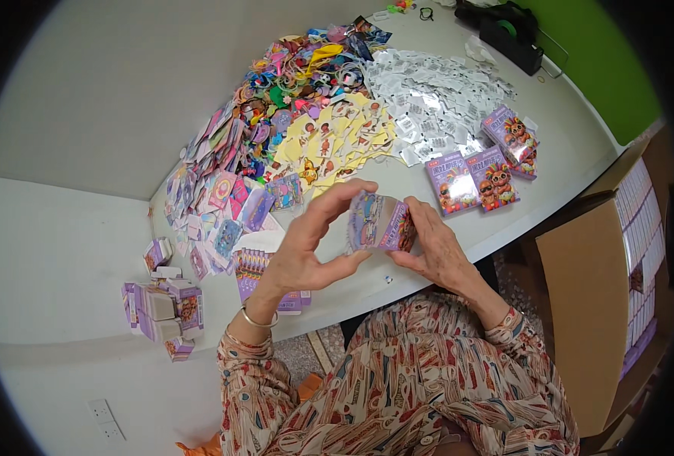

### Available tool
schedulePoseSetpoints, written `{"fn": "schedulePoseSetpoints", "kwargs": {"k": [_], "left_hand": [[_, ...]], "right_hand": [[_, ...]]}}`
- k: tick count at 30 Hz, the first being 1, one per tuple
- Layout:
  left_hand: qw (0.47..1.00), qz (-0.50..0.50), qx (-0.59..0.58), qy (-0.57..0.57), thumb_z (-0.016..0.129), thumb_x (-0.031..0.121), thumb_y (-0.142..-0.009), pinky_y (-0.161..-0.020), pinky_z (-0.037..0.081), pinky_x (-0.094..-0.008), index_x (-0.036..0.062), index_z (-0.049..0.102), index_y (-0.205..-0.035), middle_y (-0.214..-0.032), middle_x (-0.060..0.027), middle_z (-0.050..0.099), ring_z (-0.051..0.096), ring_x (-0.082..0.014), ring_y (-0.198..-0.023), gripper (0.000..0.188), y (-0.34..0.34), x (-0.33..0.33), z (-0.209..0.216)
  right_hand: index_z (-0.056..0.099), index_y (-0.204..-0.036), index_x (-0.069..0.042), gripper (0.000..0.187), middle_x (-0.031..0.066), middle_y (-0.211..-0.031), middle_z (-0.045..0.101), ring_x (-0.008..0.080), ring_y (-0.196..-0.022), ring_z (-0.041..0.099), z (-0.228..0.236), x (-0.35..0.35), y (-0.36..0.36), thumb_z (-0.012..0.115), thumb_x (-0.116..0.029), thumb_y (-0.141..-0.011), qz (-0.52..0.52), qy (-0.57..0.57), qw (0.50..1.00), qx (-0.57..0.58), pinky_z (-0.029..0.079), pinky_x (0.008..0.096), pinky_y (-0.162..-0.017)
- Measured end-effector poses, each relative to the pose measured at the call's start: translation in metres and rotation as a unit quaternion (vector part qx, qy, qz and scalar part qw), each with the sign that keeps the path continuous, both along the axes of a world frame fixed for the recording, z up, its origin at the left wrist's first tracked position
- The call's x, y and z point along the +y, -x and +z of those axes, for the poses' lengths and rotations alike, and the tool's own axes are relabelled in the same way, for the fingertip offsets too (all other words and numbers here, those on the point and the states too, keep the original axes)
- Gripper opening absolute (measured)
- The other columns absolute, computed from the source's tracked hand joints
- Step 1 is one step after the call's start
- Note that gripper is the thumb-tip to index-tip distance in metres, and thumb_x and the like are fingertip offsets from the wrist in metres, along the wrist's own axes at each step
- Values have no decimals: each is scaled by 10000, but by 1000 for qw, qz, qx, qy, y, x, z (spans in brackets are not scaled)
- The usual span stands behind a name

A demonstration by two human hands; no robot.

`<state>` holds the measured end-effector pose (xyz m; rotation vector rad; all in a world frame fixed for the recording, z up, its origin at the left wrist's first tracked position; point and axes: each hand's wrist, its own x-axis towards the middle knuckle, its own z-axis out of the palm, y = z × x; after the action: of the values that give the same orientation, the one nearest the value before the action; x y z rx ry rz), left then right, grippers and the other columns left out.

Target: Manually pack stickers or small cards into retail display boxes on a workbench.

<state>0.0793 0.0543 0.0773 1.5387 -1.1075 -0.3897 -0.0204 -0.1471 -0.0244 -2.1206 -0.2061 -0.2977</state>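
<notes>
Above the table's front edge, my right hand [441,254] grips a small purple printed box [400,226], its fingers along the far side and thumb underneath. My left hand [311,242] is curved round a shiny clear packet with blue print [363,218], between its thumb and fingertips. The packet is up against the box's left end; how far it goes inside is hard to tell. Under my left wrist lies a stack of flat purple cartons [252,266]. Several closed purple boxes [452,182] stand to the right of my hands.
Beyond my hands spread heaps of yellow cards [337,137], small white labelled packets [436,99] and colourful trinkets [276,95]. Purple boxes [162,304] pile up at the left. A black tape dispenser [508,36] sits at the back. An open cardboard carton [580,304] of boxes stands right.
</notes>
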Motion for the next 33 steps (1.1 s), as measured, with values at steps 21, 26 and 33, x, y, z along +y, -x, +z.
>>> {"fn": "schedulePoseSetpoints", "kwargs": {"k": [21, 26, 33], "left_hand": [[975, 83, -164, -126, 749, 94, -738, -1130, 258, -446, 67, 440, -1381, -1429, -160, 427, 307, -325, -1398, 714, 4, 0, -25], [943, 104, -262, -177, 768, 158, -761, -1113, 276, -463, 68, 523, -1320, -1476, -142, 384, 307, -358, -1389, 618, 11, 5, -36], [952, 135, -216, -171, 748, 198, -808, -1106, 291, -441, 41, 579, -1262, -1484, -125, 383, 307, -333, -1392, 509, 23, 0, -32]], "right_hand": [[314, -1334, 17, 796, 240, -1244, 468, 408, -1134, 479, 0, 3, -1, 780, -152, -711, 5, 2, 1000, 9, 452, 444, -924], [304, -1379, 36, 861, 243, -1213, 491, 413, -1085, 519, 2, 4, 2, 802, -161, -705, -5, 9, 1000, -4, 461, 430, -902], [327, -1336, 24, 814, 232, -1172, 496, 402, -1066, 514, -1, 10, -1, 795, -126, -687, -14, 24, 1000, 0, 474, 435, -872]]}}
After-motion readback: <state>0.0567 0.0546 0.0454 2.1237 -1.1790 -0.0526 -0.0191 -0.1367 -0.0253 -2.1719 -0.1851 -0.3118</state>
